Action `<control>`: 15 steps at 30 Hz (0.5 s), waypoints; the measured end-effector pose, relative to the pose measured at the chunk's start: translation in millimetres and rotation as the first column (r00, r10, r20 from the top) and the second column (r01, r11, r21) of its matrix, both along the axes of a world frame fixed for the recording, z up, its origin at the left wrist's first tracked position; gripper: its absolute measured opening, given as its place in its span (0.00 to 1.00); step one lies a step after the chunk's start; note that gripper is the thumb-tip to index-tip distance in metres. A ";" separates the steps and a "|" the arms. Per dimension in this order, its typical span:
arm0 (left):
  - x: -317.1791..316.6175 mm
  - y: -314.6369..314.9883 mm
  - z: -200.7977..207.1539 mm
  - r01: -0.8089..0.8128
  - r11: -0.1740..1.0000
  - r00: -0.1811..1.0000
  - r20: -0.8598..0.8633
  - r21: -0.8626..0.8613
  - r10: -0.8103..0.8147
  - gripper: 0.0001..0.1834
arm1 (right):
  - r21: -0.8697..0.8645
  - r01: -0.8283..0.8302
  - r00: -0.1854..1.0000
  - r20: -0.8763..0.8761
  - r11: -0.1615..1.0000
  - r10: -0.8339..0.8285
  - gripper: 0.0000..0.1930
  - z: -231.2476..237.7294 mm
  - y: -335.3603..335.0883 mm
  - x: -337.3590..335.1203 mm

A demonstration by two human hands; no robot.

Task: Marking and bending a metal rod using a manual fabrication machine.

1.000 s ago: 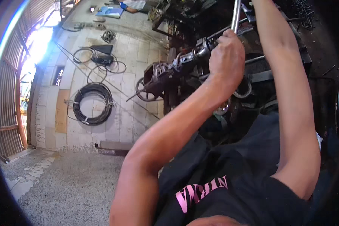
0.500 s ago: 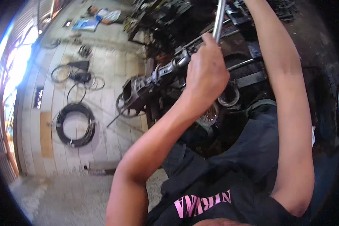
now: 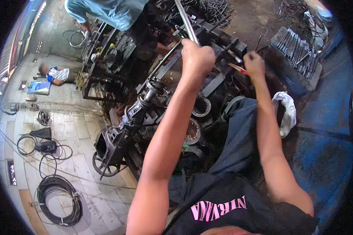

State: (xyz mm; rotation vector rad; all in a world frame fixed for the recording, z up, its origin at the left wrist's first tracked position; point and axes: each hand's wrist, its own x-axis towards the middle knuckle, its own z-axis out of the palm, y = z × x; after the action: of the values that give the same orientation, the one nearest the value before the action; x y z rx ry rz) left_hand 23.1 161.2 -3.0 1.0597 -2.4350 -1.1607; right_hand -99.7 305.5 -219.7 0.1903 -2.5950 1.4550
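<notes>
My left hand [image 3: 198, 58] is closed round a long, shiny metal pipe [image 3: 188, 25] that slants up and away from it over the machine. My right hand [image 3: 255, 64], a little blurred, makes a fist beside the machine's right end, and what it holds, if anything, is hidden. A red-handled tool [image 3: 238, 68] lies just left of that fist. Under and beyond my left arm runs a dark, greasy machine [image 3: 149, 92] with a chuck-like metal part and, at its lower left end, a spoked handwheel [image 3: 106, 162].
At the right, a box [image 3: 288, 80] carries rows of thin metal rods. A white cloth [image 3: 286, 113] lies beside my right forearm. A person in a light blue shirt [image 3: 117, 13] works at the far side, and another person [image 3: 59, 74] is farther left. Coiled black cable [image 3: 59, 199] hangs at left.
The view has swung right, bringing the rods box and the nearby person into sight. My right hand has come into view; my left hand still grips the pipe.
</notes>
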 end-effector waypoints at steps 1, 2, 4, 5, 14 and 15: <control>0.2 -6.7 -1.5 -0.003 0.999 1.000 0.017 0.046 0.002 0.24 | 0.126 -0.077 0.996 0.048 0.989 0.072 0.12 2.5 -1.8 11.9; -0.1 -13.1 -5.7 0.013 0.999 1.000 0.006 0.049 -0.013 0.24 | 0.254 -0.155 0.986 0.104 0.955 0.132 0.12 8.0 0.0 18.3; 4.6 -23.1 -14.7 0.032 0.992 0.998 -0.051 0.123 -0.026 0.20 | 0.331 -0.260 0.958 0.206 0.907 0.200 0.15 23.5 -0.1 18.2; 10.3 -2.4 4.4 0.044 0.950 0.999 -0.040 0.310 -0.033 0.15 | 0.353 -0.266 0.947 0.268 0.897 0.176 0.17 19.8 9.6 13.7; 31.7 -1.7 -11.2 0.132 0.747 0.898 -0.397 0.652 0.188 0.15 | 0.402 -0.228 0.941 0.325 0.887 0.094 0.27 9.8 -33.2 10.4; 30.6 1.1 -7.3 0.134 0.734 0.889 -0.408 0.666 0.208 0.15 | 0.417 -0.242 0.938 0.331 0.876 0.102 0.27 9.7 -35.1 6.5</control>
State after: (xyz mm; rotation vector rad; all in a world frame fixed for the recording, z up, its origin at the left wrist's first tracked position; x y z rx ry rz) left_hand 53.7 162.3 -10.3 0.8337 -1.6113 -2.1026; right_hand -93.2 270.4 -210.0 0.2849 -3.2182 0.9521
